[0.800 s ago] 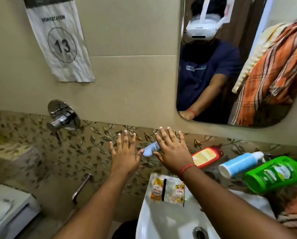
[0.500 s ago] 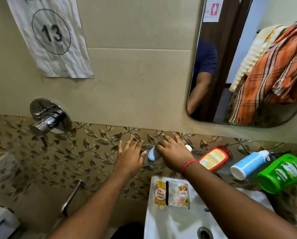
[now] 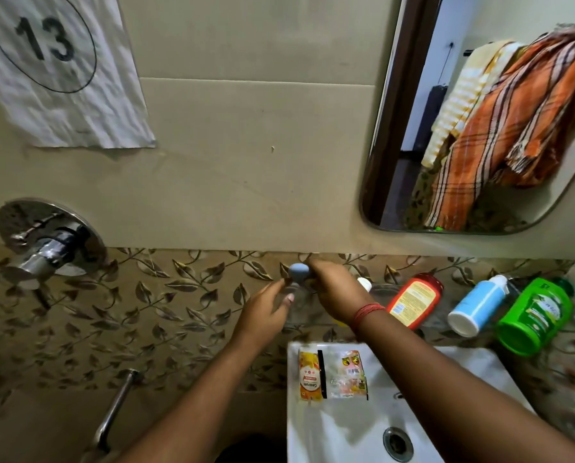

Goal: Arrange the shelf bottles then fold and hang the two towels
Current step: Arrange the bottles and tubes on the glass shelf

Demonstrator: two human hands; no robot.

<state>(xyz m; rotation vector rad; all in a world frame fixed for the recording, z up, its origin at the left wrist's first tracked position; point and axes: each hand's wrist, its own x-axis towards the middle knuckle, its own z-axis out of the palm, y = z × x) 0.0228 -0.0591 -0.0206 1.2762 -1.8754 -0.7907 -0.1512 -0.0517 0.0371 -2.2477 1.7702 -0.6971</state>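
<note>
My right hand (image 3: 337,292) is closed around a small blue-grey bottle (image 3: 298,271) at the left end of the glass shelf (image 3: 379,290); only its rounded end shows. My left hand (image 3: 266,312) hovers just left of it, fingers half curled and apart, tips close to the bottle. Lying on their sides along the shelf are a red bottle (image 3: 413,300), a blue bottle with white ends (image 3: 476,307) and a green bottle (image 3: 534,315). A white cap (image 3: 364,283) peeks out behind my right hand. The mirror shows an orange striped towel (image 3: 513,128) and a yellow-white towel (image 3: 459,95) hanging bunched.
A white sink (image 3: 346,429) sits under the shelf with two sachets (image 3: 332,374) on its back rim. A chrome wall tap (image 3: 45,245) sticks out at the left, with a chrome pipe (image 3: 112,416) below it. A paper sign marked 13 (image 3: 52,61) hangs on the wall.
My right hand has closed on the blue-grey bottle and tipped it up toward the wall. My left hand's fingers have curled in beside it. The view has moved closer and to the left.
</note>
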